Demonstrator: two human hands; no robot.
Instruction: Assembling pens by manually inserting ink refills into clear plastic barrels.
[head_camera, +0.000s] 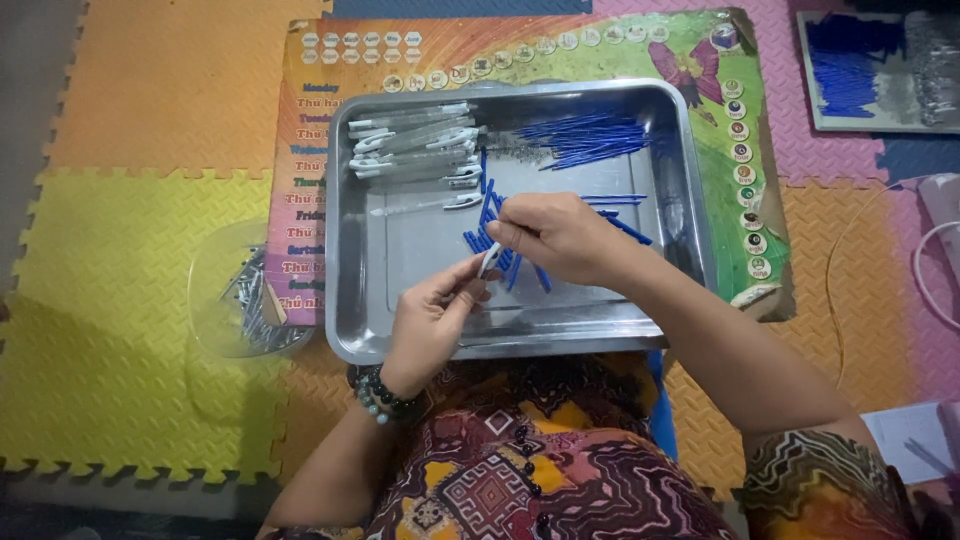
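Head view: left hand (432, 318) pinches a white pen barrel (489, 261), fingers closed on it, over tray (350, 230) mid-front. Right hand (556, 234) w/ fingertips closed on a blue refill (497, 206), touching the barrel's top. More barrels (415, 140) at tray's back-left corner, refills (590, 135) back-right. Clear bowl (215, 325) of metal bits on floor mat, left of tray.

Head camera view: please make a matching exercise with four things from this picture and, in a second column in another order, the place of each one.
Things:
1. white pen barrels
2. loose blue refills
3. clear plastic bowl
4. beaded bracelet

Places:
A. on the yellow mat, left of the metal tray
B. on the left hand's wrist
C. far left corner of the tray
D. far right part of the tray

Pairs: 1-C, 2-D, 3-A, 4-B
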